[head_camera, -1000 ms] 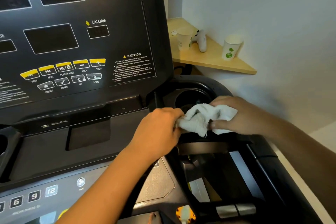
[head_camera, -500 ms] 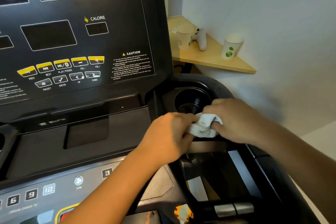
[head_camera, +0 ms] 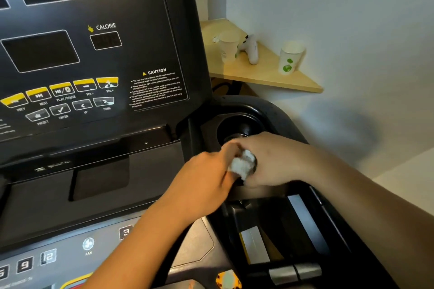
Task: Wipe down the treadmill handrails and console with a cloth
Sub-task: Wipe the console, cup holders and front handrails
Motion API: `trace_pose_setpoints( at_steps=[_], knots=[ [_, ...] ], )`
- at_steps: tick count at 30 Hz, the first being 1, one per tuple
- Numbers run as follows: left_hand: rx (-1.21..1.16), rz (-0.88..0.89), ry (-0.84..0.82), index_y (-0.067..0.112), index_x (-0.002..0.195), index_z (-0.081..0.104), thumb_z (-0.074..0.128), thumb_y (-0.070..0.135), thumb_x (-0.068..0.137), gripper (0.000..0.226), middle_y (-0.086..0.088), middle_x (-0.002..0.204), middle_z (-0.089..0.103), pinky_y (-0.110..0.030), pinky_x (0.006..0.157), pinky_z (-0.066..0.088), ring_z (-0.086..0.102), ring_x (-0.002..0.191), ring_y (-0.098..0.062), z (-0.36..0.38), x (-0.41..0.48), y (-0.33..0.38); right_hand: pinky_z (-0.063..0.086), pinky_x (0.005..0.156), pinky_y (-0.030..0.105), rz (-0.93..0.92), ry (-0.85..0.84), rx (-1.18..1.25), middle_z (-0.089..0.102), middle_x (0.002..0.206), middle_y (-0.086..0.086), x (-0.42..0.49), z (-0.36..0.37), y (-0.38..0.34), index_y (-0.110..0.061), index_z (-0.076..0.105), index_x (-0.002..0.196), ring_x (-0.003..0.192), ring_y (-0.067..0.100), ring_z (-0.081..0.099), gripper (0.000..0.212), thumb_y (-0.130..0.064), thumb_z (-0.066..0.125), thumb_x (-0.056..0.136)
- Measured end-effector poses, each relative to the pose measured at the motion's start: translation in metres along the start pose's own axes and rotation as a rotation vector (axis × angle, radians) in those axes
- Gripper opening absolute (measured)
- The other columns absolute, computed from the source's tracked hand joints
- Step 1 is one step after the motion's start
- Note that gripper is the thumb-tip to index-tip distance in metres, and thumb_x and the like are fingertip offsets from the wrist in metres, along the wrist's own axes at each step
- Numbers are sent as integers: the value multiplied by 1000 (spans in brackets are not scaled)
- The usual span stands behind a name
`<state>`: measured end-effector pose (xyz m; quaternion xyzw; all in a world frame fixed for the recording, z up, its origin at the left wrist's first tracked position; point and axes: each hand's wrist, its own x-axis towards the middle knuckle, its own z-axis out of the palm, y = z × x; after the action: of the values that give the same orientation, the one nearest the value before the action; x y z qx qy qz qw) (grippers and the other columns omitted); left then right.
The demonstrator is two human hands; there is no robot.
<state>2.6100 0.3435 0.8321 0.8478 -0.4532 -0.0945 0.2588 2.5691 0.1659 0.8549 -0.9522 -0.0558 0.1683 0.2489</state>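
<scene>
Right beside the console (head_camera: pixel 94 58), both hands meet over a small white cloth (head_camera: pixel 243 165), which is bunched into a wad just in front of the round cup holder (head_camera: pixel 237 129) at the treadmill's right edge. The left hand (head_camera: pixel 206 178) reaches in from below with its fingers curled, pinching the near side of the wad; the right hand (head_camera: pixel 277 159) comes from the right and curls over the far side, so only a little of the cloth shows between them. Both hands are blurred, so finer finger positions cannot be told. The right handrail (head_camera: pixel 328 213) runs down along the right arm. Behind the treadmill, a wooden corner shelf (head_camera: pixel 270 77) carries two paper cups (head_camera: pixel 291 57) and a white game controller (head_camera: pixel 251 50) between them.
</scene>
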Motion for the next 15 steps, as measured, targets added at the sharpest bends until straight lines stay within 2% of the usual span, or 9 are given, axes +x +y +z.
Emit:
trace_pose_setpoints(
  at_steps=[1,3,6,8,10,12,15],
  knots=[
    [-83,-31,13,30,114,49,59,26,93,23,4,76,63,-33,63,51,58,63,-11,-3,2,-2,48,72,23,-5,37,-45,62,89,-15,0,0,1,-40,55,101,79,2,60,34,-36,76,74],
    [-254,-85,84,31,109,54,63,29,92,19,4,73,64,-25,52,47,58,58,-9,-11,1,-6,45,66,22,0,106,-86,59,74,-17,1,0,9,-41,51,79,70,-1,57,23,-43,74,77],
    [-276,-91,69,26,116,60,61,39,92,27,13,87,67,-11,56,40,60,66,4,-17,2,-14,37,65,19,60,62,-81,56,68,-18,-5,-17,20,-41,49,69,66,-4,55,27,-38,73,82],
    [-178,-74,-27,27,126,57,58,43,93,37,12,98,68,-10,57,37,57,64,8,-15,7,-17,36,63,16,89,22,-53,60,69,-16,-11,-32,25,-40,54,70,66,-5,56,25,-32,76,79],
    [-116,-40,-107,25,125,57,56,37,94,33,7,90,68,-18,55,42,57,59,-1,-10,13,-15,35,61,13,99,24,-17,60,70,-18,-14,-38,26,-42,53,71,68,-10,56,31,-26,78,76],
    [-72,-42,-132,20,106,60,52,31,93,18,2,73,62,-37,57,50,56,57,-11,-2,17,-13,34,63,14,97,14,10,59,69,-18,-13,-34,22,-43,50,71,67,-10,55,34,-21,75,78],
    [10,-52,-140,17,88,56,51,25,94,12,-2,69,59,-44,58,50,57,60,-22,0,16,-12,37,67,18,95,15,13,60,71,-15,-8,-25,12,-42,50,70,69,-2,57,37,-15,70,83]
  ],
)
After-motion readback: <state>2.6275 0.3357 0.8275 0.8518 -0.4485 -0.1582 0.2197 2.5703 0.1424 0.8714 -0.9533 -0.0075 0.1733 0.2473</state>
